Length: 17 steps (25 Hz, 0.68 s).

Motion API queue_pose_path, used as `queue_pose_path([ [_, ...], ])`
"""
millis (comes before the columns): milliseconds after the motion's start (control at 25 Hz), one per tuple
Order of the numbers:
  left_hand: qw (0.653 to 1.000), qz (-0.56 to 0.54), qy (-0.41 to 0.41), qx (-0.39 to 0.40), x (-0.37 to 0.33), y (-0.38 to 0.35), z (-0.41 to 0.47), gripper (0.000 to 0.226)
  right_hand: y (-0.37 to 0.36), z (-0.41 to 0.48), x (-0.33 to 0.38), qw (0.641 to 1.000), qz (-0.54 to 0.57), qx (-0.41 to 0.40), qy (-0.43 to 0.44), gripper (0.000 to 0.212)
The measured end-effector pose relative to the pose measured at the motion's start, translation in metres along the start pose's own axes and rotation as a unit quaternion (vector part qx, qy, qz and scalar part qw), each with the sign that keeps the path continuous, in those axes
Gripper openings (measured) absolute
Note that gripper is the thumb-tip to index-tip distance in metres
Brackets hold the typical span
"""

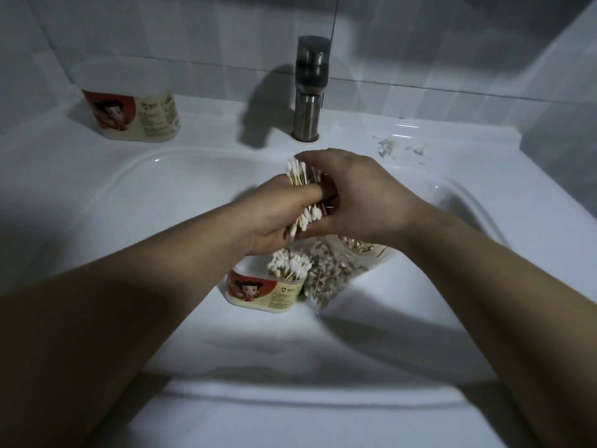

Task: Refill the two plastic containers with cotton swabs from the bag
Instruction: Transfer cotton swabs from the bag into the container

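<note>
In the white sink (97, 195), the nearer container (265, 294) stands packed with upright swabs (287, 263), the bag (336, 270) touching its right side. Above, left hand (277, 215) and right hand (358, 202) curl round a swab bundle (298, 173), long axis pointing toward the tap (310, 92). The far container (132, 114) on the ledge (219, 124) seemingly awaits filling.

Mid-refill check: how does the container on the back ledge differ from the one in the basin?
The ledge container stands alone at the back left of the sink; the basin container stands down in the bowl, beside the bag. The basin container has white swab tips bunched above its rim; the ledge container shows no swabs that I can see. Both stand upright and carry the same red-and-cream cartoon label.
</note>
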<state>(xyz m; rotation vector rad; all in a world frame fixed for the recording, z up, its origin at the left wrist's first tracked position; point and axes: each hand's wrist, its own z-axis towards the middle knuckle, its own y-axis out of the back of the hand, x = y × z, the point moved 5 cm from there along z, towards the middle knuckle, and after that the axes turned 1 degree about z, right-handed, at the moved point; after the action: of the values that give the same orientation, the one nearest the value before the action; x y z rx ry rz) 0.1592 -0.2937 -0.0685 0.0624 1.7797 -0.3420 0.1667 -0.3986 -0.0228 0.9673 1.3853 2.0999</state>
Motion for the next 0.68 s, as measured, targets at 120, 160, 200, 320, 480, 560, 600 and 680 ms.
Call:
queue_pose_path([
  [120, 0.999, -0.017, -0.001, -0.027, -0.001, -0.001, 0.0, 0.011, -0.007, -0.002, 0.0, 0.999, 0.04, 0.035, 0.007, 0.125],
  [160, 0.999, -0.013, -0.001, -0.036, 0.0, 0.0, 0.0, 0.012, -0.01, -0.002, 0.001, 0.998, 0.045, 0.04, 0.009, 0.128],
  [200, 0.999, -0.002, 0.0, -0.04, 0.0, 0.0, 0.001, 0.012, -0.011, -0.001, 0.002, 0.998, 0.043, 0.035, 0.01, 0.125],
  [320, 0.999, 0.009, 0.012, -0.039, 0.001, 0.0, 0.001, 0.017, -0.006, 0.001, 0.003, 0.999, 0.038, -0.009, 0.011, 0.102],
  [480, 0.998, 0.014, 0.001, -0.064, 0.002, 0.002, 0.003, 0.012, -0.009, -0.003, 0.006, 0.997, 0.064, 0.041, -0.002, 0.124],
  [560, 0.998, 0.01, 0.003, -0.066, 0.003, 0.001, 0.004, 0.013, -0.011, -0.002, 0.007, 0.999, 0.046, 0.027, -0.006, 0.116],
  [600, 0.998, 0.011, 0.012, -0.059, 0.003, 0.0, 0.003, 0.014, -0.009, 0.0, 0.007, 0.999, 0.037, 0.011, -0.004, 0.106],
  [680, 0.998, 0.025, 0.03, -0.048, 0.003, -0.002, 0.001, 0.014, -0.004, 0.0, 0.005, 0.999, 0.035, -0.007, -0.001, 0.088],
])
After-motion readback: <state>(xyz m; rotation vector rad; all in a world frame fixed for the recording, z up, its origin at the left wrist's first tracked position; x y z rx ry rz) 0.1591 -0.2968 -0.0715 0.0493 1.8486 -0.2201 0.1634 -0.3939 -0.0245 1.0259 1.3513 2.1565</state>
